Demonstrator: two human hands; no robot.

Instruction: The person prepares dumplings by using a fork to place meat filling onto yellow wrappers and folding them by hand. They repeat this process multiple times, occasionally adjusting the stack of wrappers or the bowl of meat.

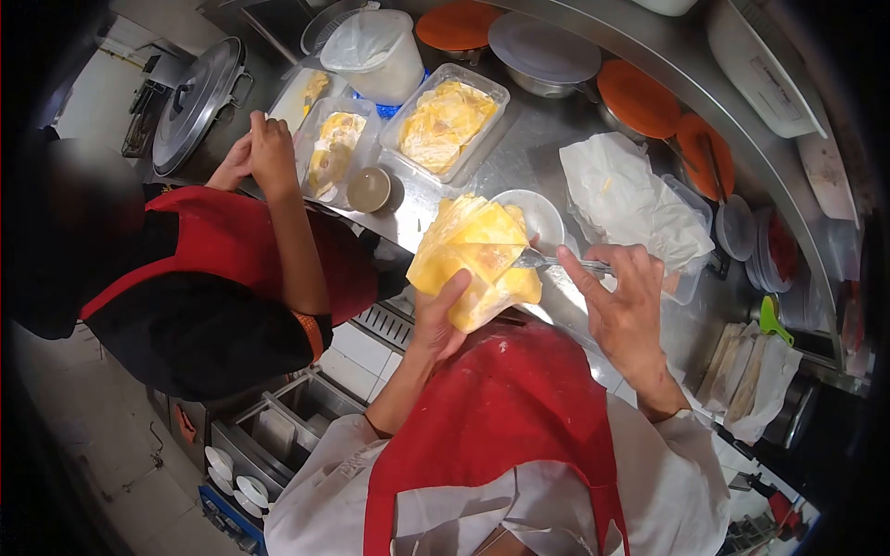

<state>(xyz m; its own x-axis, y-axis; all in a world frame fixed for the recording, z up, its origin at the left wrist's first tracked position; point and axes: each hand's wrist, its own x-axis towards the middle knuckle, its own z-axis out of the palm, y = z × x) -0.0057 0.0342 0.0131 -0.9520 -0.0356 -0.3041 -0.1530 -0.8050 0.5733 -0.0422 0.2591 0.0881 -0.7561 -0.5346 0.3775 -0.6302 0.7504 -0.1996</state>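
Note:
My left hand (438, 320) holds up a stack of thin yellow wrapper sheets (468, 255) from below, its thumb over the near edge. In my right hand (623, 296) is a metal fork (570, 262), whose head touches the right side of the sheets. Behind the stack, a white bowl (535, 215) is partly hidden. A clear tub (447, 122) of similar yellow sheets stands farther back on the steel counter. Left of that tub is a smaller clear container (334, 148) with yellow pieces, beside a small round cup (369, 189).
At the left, a co-worker in a red apron (222, 232) has both hands near the counter. Crumpled white paper (630, 199) lies right of the bowl. Orange lids (640, 97) and a white bucket (375, 56) line the back. A large lidded pot (199, 107) stands back left.

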